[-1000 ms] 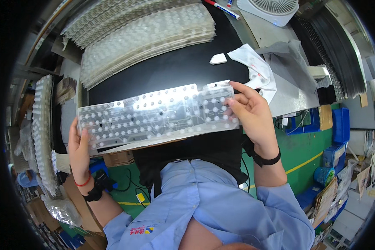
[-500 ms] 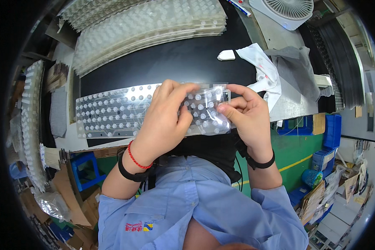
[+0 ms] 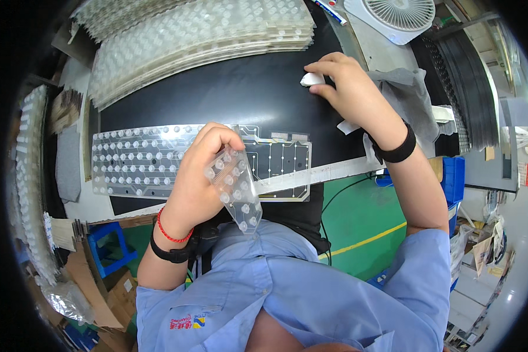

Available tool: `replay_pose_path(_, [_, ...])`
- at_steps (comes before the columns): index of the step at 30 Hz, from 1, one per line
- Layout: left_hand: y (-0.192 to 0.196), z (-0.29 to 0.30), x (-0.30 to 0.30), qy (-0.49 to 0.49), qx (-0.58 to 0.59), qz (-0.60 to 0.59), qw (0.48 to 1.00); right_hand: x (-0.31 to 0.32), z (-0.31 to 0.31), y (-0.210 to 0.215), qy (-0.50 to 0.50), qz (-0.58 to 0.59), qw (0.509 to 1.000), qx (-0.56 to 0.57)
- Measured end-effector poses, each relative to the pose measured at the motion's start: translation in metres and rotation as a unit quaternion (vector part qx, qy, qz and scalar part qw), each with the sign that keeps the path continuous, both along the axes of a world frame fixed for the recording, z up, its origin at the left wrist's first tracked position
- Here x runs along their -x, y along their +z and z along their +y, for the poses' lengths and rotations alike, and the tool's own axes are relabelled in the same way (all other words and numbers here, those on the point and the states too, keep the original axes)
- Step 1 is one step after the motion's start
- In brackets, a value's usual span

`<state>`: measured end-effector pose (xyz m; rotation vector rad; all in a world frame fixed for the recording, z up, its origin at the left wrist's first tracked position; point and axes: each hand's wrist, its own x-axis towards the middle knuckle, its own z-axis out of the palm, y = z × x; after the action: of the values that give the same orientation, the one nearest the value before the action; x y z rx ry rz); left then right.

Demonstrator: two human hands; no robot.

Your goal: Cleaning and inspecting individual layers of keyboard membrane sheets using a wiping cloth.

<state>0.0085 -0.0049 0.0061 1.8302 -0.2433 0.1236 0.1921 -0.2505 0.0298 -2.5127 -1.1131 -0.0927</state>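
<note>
Dome sheet (image 3: 139, 159) lies on black bench (image 3: 229, 100); left hand (image 3: 199, 182) pinches its peeled end.

Glossy clear plastic dome sheet (image 3: 158, 161); matt black mat (image 3: 229, 100).

Brown cardboard box (image 3: 94, 281) lower left, blue bin (image 3: 452, 176) right, possibly red-yellow packets (image 3: 525, 175) far right

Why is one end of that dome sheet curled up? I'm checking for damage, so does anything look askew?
The clear dome sheet is not flat: the left hand has peeled its right end back, baring the printed membrane. No tear shows. The right hand touches a small white piece.
</note>
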Motion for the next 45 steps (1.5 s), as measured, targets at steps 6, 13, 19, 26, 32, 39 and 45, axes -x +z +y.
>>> replay_pose_path(6, [0.000, 0.001, 0.002, -0.012, -0.015, -0.005, 1.000, 0.051, 0.005, 0.037, -0.055, 0.155, 0.983, -0.084])
replay_pose_path(13, [0.002, 0.002, 0.004, -0.042, -0.044, 0.025, 0.998, 0.125, 0.021, 0.005, -0.013, 0.101, 0.974, -0.202])
replay_pose_path(19, [0.001, 0.001, 0.006, -0.042, -0.055, 0.031, 0.997, 0.135, 0.033, -0.017, 0.012, 0.084, 0.981, -0.176])
replay_pose_path(26, [0.001, -0.001, 0.002, -0.041, -0.085, 0.002, 0.995, 0.140, -0.014, -0.006, -0.075, 0.111, 0.985, -0.111])
replay_pose_path(32, [0.000, 0.000, 0.004, -0.038, -0.101, 0.007, 0.994, 0.137, 0.012, -0.017, 0.002, 0.067, 0.989, -0.133])
replay_pose_path(39, [0.001, -0.002, 0.003, -0.038, -0.119, -0.006, 0.992, 0.131, 0.021, -0.013, 0.031, 0.061, 0.980, -0.185])
replay_pose_path(45, [0.001, -0.003, 0.005, -0.038, -0.105, -0.004, 0.994, 0.133, -0.029, -0.011, -0.063, 0.039, 0.992, -0.101])
